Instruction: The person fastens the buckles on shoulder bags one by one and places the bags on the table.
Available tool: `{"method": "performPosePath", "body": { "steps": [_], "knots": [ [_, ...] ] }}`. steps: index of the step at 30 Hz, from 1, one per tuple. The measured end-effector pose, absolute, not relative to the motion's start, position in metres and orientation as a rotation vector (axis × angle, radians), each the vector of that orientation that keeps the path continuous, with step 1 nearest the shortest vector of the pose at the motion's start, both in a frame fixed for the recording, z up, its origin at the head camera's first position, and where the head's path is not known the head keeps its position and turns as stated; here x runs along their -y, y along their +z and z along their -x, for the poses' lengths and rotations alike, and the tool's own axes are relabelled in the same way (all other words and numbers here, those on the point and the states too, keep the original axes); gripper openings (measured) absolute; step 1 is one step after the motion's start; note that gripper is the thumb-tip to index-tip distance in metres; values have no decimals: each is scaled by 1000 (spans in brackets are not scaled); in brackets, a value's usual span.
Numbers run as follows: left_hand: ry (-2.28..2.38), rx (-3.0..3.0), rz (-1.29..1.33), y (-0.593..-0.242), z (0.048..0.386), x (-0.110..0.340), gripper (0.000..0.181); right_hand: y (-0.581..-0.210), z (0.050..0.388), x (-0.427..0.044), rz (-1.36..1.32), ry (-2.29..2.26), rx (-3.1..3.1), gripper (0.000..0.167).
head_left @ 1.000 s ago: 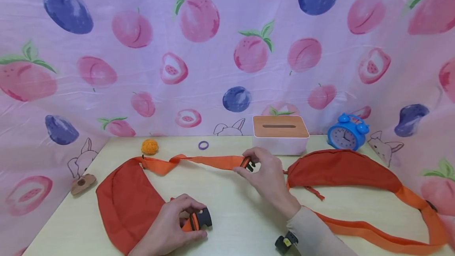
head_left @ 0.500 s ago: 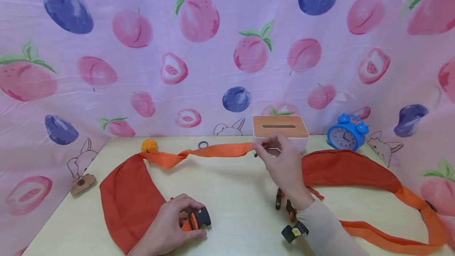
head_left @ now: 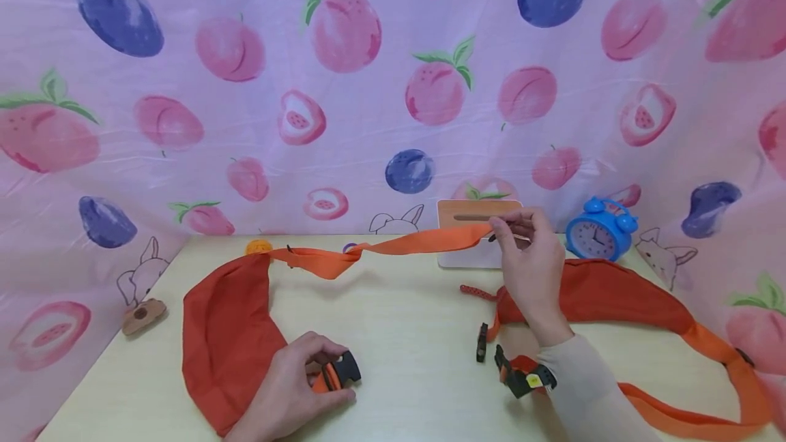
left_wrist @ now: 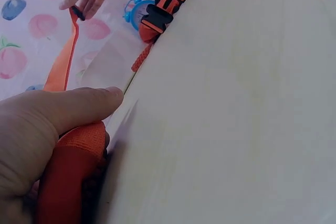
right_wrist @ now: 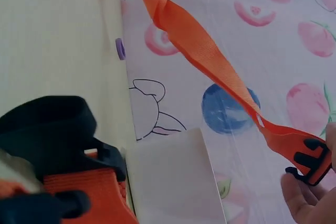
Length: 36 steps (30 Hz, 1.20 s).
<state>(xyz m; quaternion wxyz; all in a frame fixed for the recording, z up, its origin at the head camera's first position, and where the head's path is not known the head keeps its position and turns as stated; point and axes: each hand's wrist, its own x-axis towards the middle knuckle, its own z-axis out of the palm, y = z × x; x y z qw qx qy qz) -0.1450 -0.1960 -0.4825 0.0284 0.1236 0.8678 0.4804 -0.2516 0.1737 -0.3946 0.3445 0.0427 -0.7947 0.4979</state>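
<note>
Pinching a black plastic prong buckle (right_wrist: 307,159), my right hand (head_left: 532,270) is holding a twisted orange webbing strap (head_left: 424,241) above the pale, smooth surface (head_left: 408,360). My left hand (head_left: 299,382) is gripping a black plastic socket buckle (head_left: 349,367) beside the dark-red fabric waist bag (head_left: 228,340) at left.

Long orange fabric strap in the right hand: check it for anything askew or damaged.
The long orange fabric strap is twisted partway between the red fabric pouch and the right hand, breaking its smooth, flat run. No tear shows.
</note>
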Motion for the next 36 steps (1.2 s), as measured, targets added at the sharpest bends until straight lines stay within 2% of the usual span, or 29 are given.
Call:
{"method": "performPosePath", "body": {
  "steps": [5,10,17,23,32,36],
  "knots": [
    [1469,-2672,-389,-482,145,198,53,-396,252,-171,-218,1366,2230,33],
    [1481,-2687,-448,-484,144,198,54,-404,250,-154,-425,1373,2400,41],
    [1417,-2612,-491,-476,140,191,57,-422,245,-132,-546,1341,2476,45],
    [1349,-2520,-539,-470,139,187,58,-433,244,-122,-481,1249,2558,58],
    [1321,-2434,-601,-464,138,187,59,-442,244,-117,-401,1249,2617,49],
    [1283,-2494,-648,-457,134,187,54,-445,243,-113,-393,1318,2620,49]
  ]
}}
